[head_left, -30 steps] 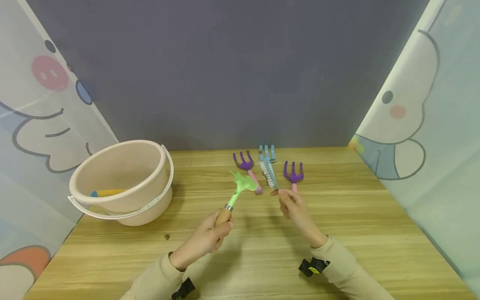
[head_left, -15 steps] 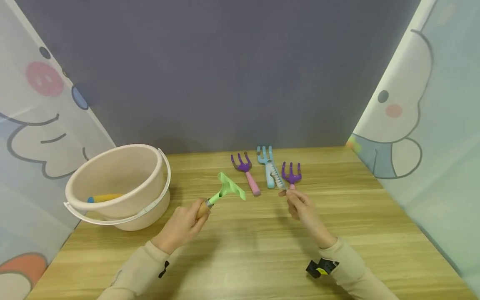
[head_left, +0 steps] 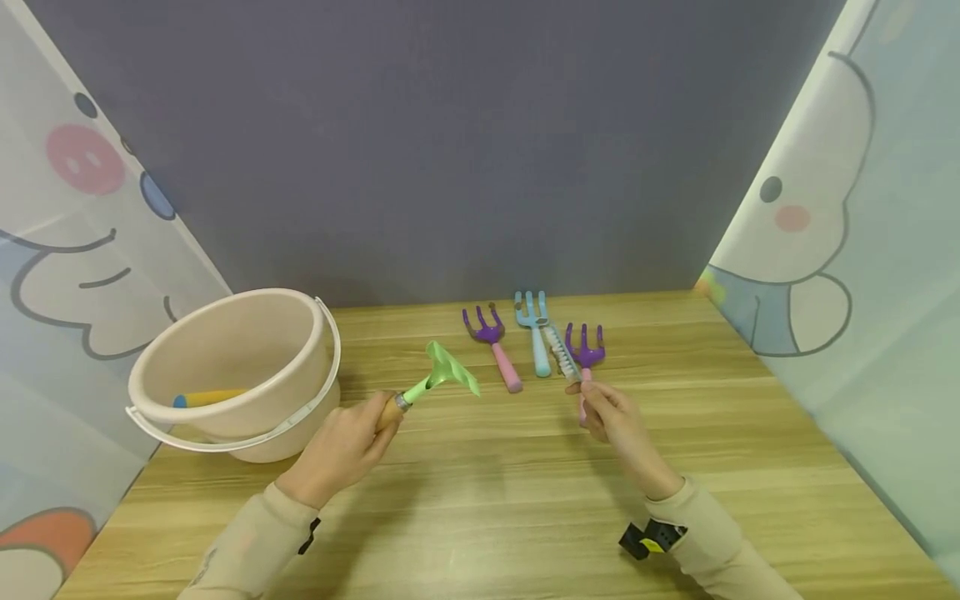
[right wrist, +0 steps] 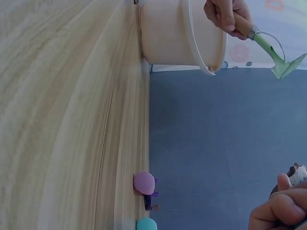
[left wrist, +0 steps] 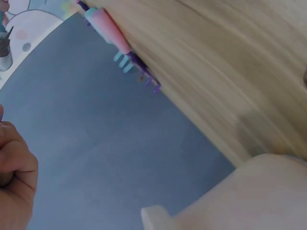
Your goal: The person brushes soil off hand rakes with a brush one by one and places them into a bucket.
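Note:
My left hand (head_left: 341, 450) grips the wooden handle of a small garden hand tool (head_left: 442, 371) with a metal collar and a broad green head set across its neck. The tool is held up over the table's left middle, right of the bucket. My right hand (head_left: 618, 421) pinches the end of a narrow brush (head_left: 561, 352) with white bristles and a bluish back. The brush overlaps the right purple hand fork (head_left: 587, 357) in the head view. A light-blue fork (head_left: 536, 333) and another purple fork with a pink handle (head_left: 498, 354) lie just left of it.
A cream bucket (head_left: 315, 421) with a white bail handle stands at left, a yellow-and-blue item (head_left: 213, 397) inside it. Cartoon-printed panels flank the wooden table (head_left: 480, 533), and a dark grey wall (head_left: 480, 150) rises at its back edge.
My left hand has moved left, toward the bucket, with the green tool, whose head has turned to the right. My right hand has shifted slightly right and nearer with the brush.

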`<state>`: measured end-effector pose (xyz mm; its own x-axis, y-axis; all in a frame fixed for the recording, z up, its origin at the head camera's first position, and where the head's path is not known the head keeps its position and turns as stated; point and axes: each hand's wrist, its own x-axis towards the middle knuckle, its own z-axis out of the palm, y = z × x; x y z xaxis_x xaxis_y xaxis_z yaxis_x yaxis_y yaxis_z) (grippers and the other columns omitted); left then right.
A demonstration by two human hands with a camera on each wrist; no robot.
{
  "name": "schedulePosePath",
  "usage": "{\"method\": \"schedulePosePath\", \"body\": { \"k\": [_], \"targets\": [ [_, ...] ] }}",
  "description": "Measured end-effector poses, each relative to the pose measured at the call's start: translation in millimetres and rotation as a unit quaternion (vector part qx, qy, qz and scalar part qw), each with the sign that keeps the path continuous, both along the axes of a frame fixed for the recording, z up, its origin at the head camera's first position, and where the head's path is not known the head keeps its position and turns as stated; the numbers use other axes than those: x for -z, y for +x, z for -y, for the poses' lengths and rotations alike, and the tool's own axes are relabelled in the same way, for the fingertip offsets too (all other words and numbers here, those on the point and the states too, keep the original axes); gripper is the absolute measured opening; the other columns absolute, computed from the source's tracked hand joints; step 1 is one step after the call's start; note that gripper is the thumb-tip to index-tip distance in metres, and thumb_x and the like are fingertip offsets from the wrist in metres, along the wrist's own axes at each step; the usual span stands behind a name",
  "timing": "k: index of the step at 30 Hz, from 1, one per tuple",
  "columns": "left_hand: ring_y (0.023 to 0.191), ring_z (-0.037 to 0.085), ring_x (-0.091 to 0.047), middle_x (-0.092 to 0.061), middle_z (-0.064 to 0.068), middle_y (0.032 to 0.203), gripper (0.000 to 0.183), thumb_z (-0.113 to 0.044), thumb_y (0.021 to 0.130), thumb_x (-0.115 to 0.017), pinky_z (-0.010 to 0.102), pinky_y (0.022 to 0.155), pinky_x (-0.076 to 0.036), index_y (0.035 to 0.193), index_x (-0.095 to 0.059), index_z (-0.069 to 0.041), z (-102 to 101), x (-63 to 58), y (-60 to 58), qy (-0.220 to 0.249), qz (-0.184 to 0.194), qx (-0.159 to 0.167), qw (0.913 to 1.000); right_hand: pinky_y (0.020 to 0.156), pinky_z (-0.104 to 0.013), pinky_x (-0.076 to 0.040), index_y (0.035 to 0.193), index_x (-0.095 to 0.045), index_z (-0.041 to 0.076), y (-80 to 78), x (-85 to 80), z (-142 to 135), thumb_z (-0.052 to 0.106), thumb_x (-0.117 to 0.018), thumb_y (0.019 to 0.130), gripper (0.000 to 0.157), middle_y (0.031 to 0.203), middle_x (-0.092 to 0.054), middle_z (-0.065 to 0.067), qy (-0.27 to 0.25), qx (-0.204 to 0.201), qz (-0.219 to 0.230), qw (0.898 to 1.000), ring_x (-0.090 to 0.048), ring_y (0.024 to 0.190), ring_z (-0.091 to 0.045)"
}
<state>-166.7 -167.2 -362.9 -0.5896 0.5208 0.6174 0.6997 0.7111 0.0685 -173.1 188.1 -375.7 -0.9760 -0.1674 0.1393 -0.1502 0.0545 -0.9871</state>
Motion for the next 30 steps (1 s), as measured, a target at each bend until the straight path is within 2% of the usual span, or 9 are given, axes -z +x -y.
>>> {"method": "schedulePosePath", "body": {
  "k": [3, 6, 8, 10, 16, 22, 25, 30],
  "targets": [
    [0.045, -0.004, -0.023, -0.03, -0.01, 0.058, 0.029, -0.029, 0.098, -0.036, 0.008, 0.038, -0.021, 0.08, -0.043, -0.008, 0.1, -7.3, 4.9, 0.001, 0.003, -0.019, 0.9998, 0.04, -0.033, -0.017, 0.095, -0.06, 0.015, -0.2, 0.3, -0.5, 0.027, -0.039, 0.099, 0.025, 0.05, -0.03, 0.009, -0.002, 0.005, 0.007, 1.0, -0.026, 0.043, -0.003],
    [0.046, -0.003, -0.024, -0.029, -0.009, 0.059, 0.016, -0.013, 0.09, -0.053, 0.009, 0.039, -0.021, 0.079, -0.042, -0.009, 1.0, -18.2, 11.4, 0.008, 0.024, -0.04, 0.9989, 0.04, -0.032, -0.017, 0.096, -0.059, 0.013, 0.2, 0.4, -0.7, 0.029, -0.039, 0.099, 0.026, 0.05, -0.031, 0.009, -0.001, 0.005, 0.011, 1.0, -0.026, 0.043, -0.003],
    [0.045, -0.002, -0.024, -0.029, -0.009, 0.058, 0.019, -0.004, 0.082, -0.06, 0.01, 0.038, -0.022, 0.08, -0.042, -0.009, 2.6, -27.1, 16.2, 0.01, 0.043, -0.055, 0.9975, 0.04, -0.033, -0.017, 0.098, -0.059, 0.011, 0.5, 0.5, -0.7, 0.03, -0.039, 0.099, 0.027, 0.05, -0.031, 0.009, 0.002, 0.003, 0.013, 1.0, -0.026, 0.043, -0.003],
    [0.044, -0.002, -0.025, -0.03, -0.009, 0.057, 0.02, -0.002, 0.079, -0.063, 0.011, 0.038, -0.023, 0.083, -0.044, -0.008, 5.5, -36.0, 20.2, 0.009, 0.056, -0.069, 0.996, 0.04, -0.033, -0.017, 0.101, -0.058, 0.007, 1.0, 0.2, -0.6, 0.031, -0.039, 0.099, 0.031, 0.05, -0.03, 0.009, 0.005, 0.0, 0.013, 1.0, -0.026, 0.043, -0.003],
    [0.044, 0.002, -0.029, -0.032, -0.009, 0.055, 0.02, -0.004, 0.077, -0.064, 0.017, 0.041, -0.025, 0.086, -0.048, -0.008, 22.4, -63.3, 30.5, 0.0, 0.04, -0.11, 0.9931, 0.041, -0.033, -0.017, 0.101, -0.058, 0.006, 1.7, -0.5, -0.6, 0.031, -0.04, 0.098, 0.031, 0.051, -0.03, 0.009, 0.003, 0.001, 0.018, 1.0, -0.026, 0.043, -0.003],
    [0.047, 0.011, -0.034, -0.035, -0.004, 0.057, 0.017, -0.005, 0.081, -0.06, 0.025, 0.043, -0.026, 0.082, -0.043, -0.008, 47.2, -91.3, 39.5, -0.024, 0.052, -0.166, 0.9844, 0.042, -0.035, -0.017, 0.101, -0.057, 0.006, 2.6, 0.2, -0.8, 0.03, -0.039, 0.099, 0.03, 0.05, -0.03, 0.008, 0.009, -0.003, 0.024, 1.0, -0.026, 0.043, -0.004],
    [0.043, 0.012, -0.032, -0.034, -0.003, 0.054, 0.016, -0.004, 0.081, -0.057, 0.026, 0.04, -0.024, 0.083, -0.042, -0.007, 61.4, -104.4, 41.6, -0.046, 0.028, -0.183, 0.9817, 0.041, -0.032, -0.017, 0.103, -0.056, 0.002, 3.1, 1.3, -0.6, 0.03, -0.039, 0.099, 0.033, 0.051, -0.03, 0.008, 0.009, -0.004, 0.029, 1.0, -0.026, 0.044, -0.004],
    [0.038, 0.016, -0.028, -0.029, -0.003, 0.047, 0.01, -0.009, 0.087, -0.051, 0.03, 0.035, -0.021, 0.084, -0.042, -0.008, 86.4, -125.3, 46.1, -0.063, 0.022, -0.242, 0.9679, 0.041, -0.029, -0.018, 0.104, -0.056, 0.0, 4.4, 3.6, -0.3, 0.029, -0.038, 0.099, 0.035, 0.054, -0.032, 0.007, 0.01, -0.014, 0.033, 0.999, -0.027, 0.045, -0.004]
  ]
}}
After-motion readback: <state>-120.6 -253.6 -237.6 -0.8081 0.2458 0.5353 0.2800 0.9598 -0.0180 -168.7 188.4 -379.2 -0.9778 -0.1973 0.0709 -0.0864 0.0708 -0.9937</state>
